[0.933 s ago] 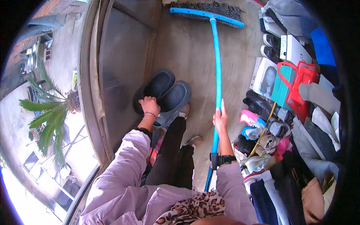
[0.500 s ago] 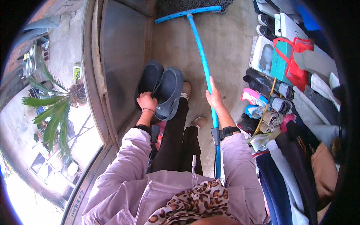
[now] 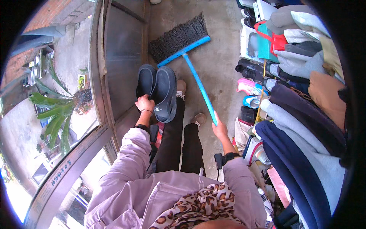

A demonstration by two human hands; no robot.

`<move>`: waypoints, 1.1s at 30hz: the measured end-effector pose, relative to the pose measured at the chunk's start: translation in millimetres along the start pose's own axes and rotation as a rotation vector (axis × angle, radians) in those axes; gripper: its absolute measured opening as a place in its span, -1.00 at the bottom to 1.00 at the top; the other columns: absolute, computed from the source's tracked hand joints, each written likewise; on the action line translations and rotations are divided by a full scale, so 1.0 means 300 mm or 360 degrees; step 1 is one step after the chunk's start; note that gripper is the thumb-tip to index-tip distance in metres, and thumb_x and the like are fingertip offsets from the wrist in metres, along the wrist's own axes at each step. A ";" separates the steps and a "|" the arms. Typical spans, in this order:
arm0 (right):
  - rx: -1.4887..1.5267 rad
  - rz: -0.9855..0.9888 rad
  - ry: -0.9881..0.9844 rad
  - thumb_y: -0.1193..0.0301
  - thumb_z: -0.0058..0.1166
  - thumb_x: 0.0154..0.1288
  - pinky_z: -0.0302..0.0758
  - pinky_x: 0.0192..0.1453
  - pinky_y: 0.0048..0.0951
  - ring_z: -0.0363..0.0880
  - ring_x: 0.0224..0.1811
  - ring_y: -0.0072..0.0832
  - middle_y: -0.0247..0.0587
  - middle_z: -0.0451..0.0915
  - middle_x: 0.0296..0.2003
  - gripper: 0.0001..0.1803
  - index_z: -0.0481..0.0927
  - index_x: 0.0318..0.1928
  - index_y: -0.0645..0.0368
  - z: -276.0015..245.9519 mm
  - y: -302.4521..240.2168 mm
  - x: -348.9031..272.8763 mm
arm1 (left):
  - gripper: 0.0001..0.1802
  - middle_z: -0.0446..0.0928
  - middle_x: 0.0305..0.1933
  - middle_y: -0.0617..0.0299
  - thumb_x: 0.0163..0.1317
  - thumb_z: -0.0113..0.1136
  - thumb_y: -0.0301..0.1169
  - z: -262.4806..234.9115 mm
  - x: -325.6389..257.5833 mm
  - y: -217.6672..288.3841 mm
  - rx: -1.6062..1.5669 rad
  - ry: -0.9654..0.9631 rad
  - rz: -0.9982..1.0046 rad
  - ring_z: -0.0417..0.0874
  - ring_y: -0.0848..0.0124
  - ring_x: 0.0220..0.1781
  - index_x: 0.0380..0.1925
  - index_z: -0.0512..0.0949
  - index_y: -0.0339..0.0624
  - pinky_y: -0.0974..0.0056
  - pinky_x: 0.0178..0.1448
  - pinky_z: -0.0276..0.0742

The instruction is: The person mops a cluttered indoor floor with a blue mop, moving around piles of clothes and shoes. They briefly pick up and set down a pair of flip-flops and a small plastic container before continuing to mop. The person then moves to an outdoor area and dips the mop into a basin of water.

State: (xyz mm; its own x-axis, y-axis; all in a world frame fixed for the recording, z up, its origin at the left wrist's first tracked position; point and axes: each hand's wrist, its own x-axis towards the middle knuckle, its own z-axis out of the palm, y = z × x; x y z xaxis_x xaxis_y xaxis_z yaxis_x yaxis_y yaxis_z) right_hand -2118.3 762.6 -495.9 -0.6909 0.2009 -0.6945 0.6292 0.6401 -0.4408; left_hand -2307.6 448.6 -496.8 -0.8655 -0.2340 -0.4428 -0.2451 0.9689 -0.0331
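Observation:
My left hand is closed on a pair of dark grey clogs, gripping them where the two meet at their heel ends. They hang side by side in front of my left leg, openings facing up. In my right hand is the blue handle of a broom, fingers wrapped near its upper end. The handle slants away to the far left, down to a wide blue head with black bristles on the floor. The broom head's left end is close to the clogs' toes.
Along the right stand shoes, a teal box, a red bag and hanging clothes. A metal door panel and window frame border the left, with a potted palm outside. My feet are on the concrete floor.
The broom head has come nearer and turned, so more of its bristles show. My right hand is lower, and the handle no longer shows below it. The clogs stay in my left hand.

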 end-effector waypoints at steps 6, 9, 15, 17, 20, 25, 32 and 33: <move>0.0175 0.0150 0.0126 0.39 -0.05 0.04 0.38 -0.38 -0.16 0.49 -0.42 -0.04 0.07 0.49 -0.49 -0.27 -0.04 0.20 -0.41 -0.008 0.124 -0.214 | -0.65 0.51 -0.26 0.21 -0.23 0.02 -0.40 -0.042 0.006 0.034 0.0058 0.0009 0.0058 0.43 0.32 -0.09 -0.32 0.55 -0.04 0.20 -0.05 0.24; 0.0178 0.0251 0.0061 0.40 -0.06 0.04 0.39 -0.39 -0.23 0.49 -0.43 -0.06 0.08 0.49 -0.49 -0.30 0.01 0.20 -0.29 -0.073 0.142 -0.294 | -0.65 0.51 -0.27 0.20 -0.23 0.02 -0.40 -0.052 0.059 0.060 0.0098 -0.0025 0.0080 0.42 0.31 -0.09 -0.32 0.55 -0.04 0.20 -0.05 0.24; 0.0471 0.0026 0.0135 0.45 -0.05 0.05 0.37 -0.42 -0.35 0.50 -0.53 -0.27 0.08 0.46 -0.53 -0.34 0.07 0.20 -0.04 -0.228 0.007 -0.294 | -0.64 0.51 -0.24 0.19 -0.21 0.02 -0.38 -0.062 0.172 0.112 0.0006 -0.0054 0.0016 0.42 0.30 -0.08 -0.29 0.54 -0.04 0.19 -0.03 0.23; 0.0655 -0.0009 0.0140 0.46 -0.05 0.06 0.37 -0.43 -0.37 0.47 -0.56 -0.38 0.08 0.45 -0.53 -0.35 0.08 0.20 -0.02 -0.257 -0.079 -0.230 | -0.63 0.51 -0.22 0.19 -0.21 0.02 -0.37 -0.078 0.195 0.117 -0.0049 -0.0084 -0.0045 0.42 0.30 -0.07 -0.28 0.54 -0.03 0.18 -0.02 0.23; 0.0652 -0.0198 0.0286 0.44 -0.04 0.07 0.36 -0.44 -0.40 0.41 -0.58 -0.47 0.04 0.45 -0.52 -0.37 0.11 0.19 -0.04 -0.306 -0.210 -0.105 | -0.62 0.51 -0.20 0.18 -0.20 0.04 -0.34 -0.107 0.226 0.113 -0.0097 -0.0157 -0.0164 0.43 0.29 -0.06 -0.25 0.53 -0.01 0.19 0.01 0.23; 0.0695 -0.0053 0.0341 0.42 -0.04 0.07 0.34 -0.50 -0.43 0.33 -0.63 -0.54 -0.06 0.44 -0.55 -0.39 0.13 0.18 -0.06 -0.406 -0.383 0.159 | -0.62 0.51 -0.22 0.14 -0.22 0.05 -0.32 -0.129 0.269 0.080 -0.0210 -0.0182 -0.0223 0.45 0.26 -0.08 -0.27 0.54 0.02 0.19 0.01 0.24; 0.0920 -0.0239 0.0292 0.41 -0.06 0.12 0.30 -0.69 -0.52 0.28 -0.77 -0.63 -0.38 0.31 -0.73 -0.37 0.07 0.21 -0.19 -0.552 -0.526 0.595 | -0.62 0.53 -0.26 0.14 -0.22 0.05 -0.31 -0.086 0.290 0.039 -0.0238 -0.0099 -0.0194 0.48 0.24 -0.13 -0.28 0.54 0.01 0.18 -0.04 0.30; 0.0984 -0.0263 0.0233 0.42 -0.05 0.12 0.30 -0.70 -0.53 0.28 -0.76 -0.63 -0.37 0.32 -0.72 -0.36 0.06 0.21 -0.17 -0.554 -0.545 0.665 | -0.63 0.53 -0.27 0.14 -0.22 0.06 -0.31 -0.075 0.287 0.035 -0.0237 -0.0083 -0.0188 0.49 0.23 -0.14 -0.28 0.54 0.01 0.18 -0.06 0.32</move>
State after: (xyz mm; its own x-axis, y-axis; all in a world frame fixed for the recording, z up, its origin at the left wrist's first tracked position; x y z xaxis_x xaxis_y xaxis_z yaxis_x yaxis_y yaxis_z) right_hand -2418.2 821.1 -467.8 -0.8099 0.2629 -0.5243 0.5690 0.1355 -0.8111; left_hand -2394.6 436.8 -515.1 -0.8041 -0.3373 -0.4896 -0.4090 0.9115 0.0437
